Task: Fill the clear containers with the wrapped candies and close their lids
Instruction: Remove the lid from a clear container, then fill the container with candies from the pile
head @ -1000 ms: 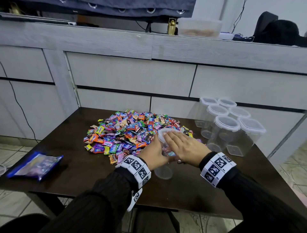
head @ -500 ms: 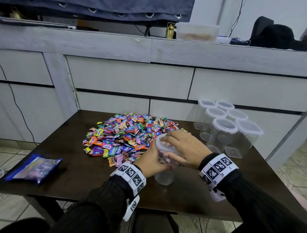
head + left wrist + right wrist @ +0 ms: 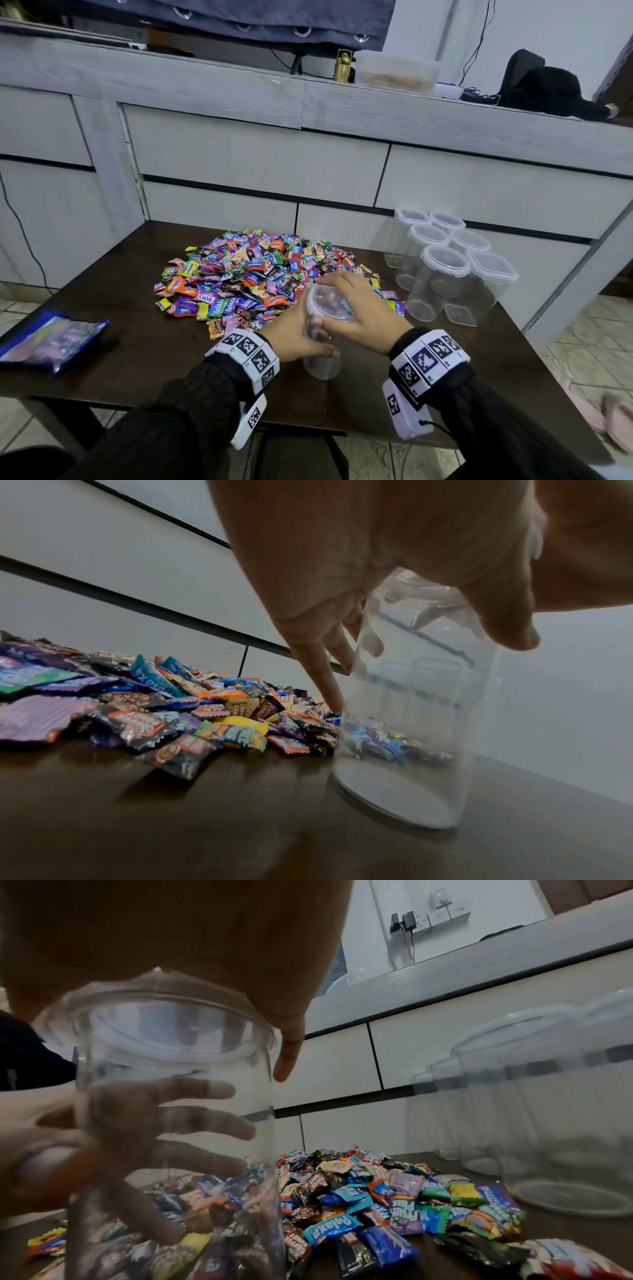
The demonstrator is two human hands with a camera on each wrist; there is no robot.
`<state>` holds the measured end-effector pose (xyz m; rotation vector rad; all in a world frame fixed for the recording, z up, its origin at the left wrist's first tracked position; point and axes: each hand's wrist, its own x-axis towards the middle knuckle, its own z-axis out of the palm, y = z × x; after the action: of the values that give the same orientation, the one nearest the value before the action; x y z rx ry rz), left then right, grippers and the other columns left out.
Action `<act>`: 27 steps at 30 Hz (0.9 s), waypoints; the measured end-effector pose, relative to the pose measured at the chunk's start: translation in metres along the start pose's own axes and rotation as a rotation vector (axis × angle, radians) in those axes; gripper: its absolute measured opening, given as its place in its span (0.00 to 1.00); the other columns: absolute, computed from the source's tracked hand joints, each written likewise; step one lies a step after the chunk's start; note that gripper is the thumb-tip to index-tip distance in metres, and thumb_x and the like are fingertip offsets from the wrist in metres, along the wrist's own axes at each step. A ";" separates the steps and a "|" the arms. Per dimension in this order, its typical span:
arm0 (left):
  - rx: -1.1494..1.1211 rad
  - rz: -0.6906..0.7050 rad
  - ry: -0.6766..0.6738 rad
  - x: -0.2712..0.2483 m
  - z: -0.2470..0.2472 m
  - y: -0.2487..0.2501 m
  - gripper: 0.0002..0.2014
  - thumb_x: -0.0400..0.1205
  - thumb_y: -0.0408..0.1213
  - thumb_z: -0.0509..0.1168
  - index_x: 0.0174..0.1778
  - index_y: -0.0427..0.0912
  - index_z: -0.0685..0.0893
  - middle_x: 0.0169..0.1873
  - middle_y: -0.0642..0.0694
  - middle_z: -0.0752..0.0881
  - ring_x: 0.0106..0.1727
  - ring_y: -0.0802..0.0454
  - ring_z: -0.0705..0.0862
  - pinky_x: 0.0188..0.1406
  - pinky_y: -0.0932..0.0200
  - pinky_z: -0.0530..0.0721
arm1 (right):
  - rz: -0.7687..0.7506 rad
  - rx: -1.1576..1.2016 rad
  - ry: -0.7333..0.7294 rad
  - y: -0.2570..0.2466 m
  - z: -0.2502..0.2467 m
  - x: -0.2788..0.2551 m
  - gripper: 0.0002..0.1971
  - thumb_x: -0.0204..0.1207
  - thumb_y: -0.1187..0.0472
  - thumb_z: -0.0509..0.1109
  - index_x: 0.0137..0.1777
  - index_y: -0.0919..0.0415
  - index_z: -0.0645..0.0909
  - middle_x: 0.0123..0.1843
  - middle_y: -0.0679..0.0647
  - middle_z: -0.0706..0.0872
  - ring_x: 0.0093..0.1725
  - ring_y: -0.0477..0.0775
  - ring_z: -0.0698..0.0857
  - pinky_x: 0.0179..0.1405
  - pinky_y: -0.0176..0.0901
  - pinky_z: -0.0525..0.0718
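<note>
The jar stands on the counter just in front of the candies. Left hand wraps its wall; right hand grasps the lid. The jar looks empty, so a hard twist could tip it into the pile.

Seven clear containers stand on the table: six lidded at the right, one in two hands; one candy heap, uncountable; one blue bag.
</note>
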<state>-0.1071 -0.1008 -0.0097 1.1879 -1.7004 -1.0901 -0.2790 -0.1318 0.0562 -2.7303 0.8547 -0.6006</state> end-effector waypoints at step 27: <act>0.125 -0.121 -0.081 -0.036 -0.024 -0.005 0.63 0.50 0.64 0.83 0.79 0.70 0.53 0.75 0.64 0.69 0.76 0.70 0.66 0.79 0.55 0.65 | 1.070 -0.245 -0.190 0.119 0.034 -0.122 0.40 0.71 0.28 0.61 0.78 0.49 0.59 0.79 0.55 0.60 0.79 0.61 0.60 0.75 0.69 0.62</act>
<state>-0.0740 -0.0720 -0.0108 1.3567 -1.8004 -1.1316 -0.4139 -0.1542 -0.0510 -1.9682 2.1462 -0.0010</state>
